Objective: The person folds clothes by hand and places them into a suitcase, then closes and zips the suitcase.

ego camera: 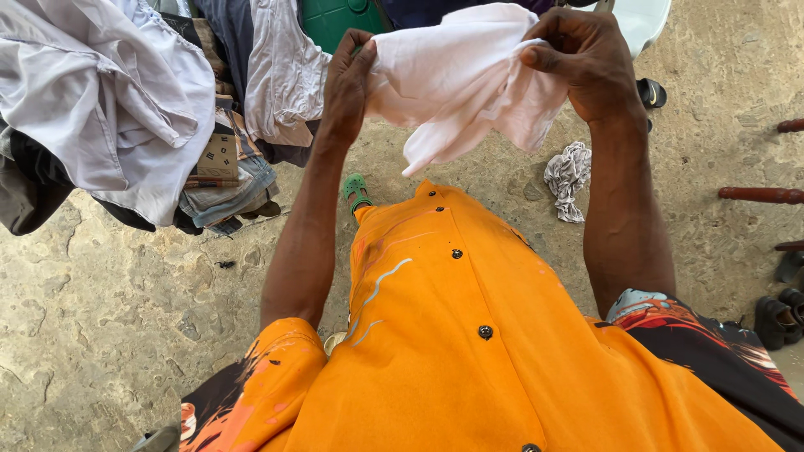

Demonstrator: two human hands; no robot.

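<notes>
Cloth (469, 79) held up is plain white w/ a faint pink cast; shirt (469, 335) is bright orange w/ dark buttons, thin white wavy lines, and black-red-white pattern on sleeves. Pile (126, 92) at left: white and pale grey garments, dark navy pieces, a brown-tan check and faded blue denim; bin (335, 21) behind is green. Sandal (356, 192) green, rag (568, 176) on ground white-grey print, ground (109, 318) sandy tan, shoes (779, 314) black.
</notes>
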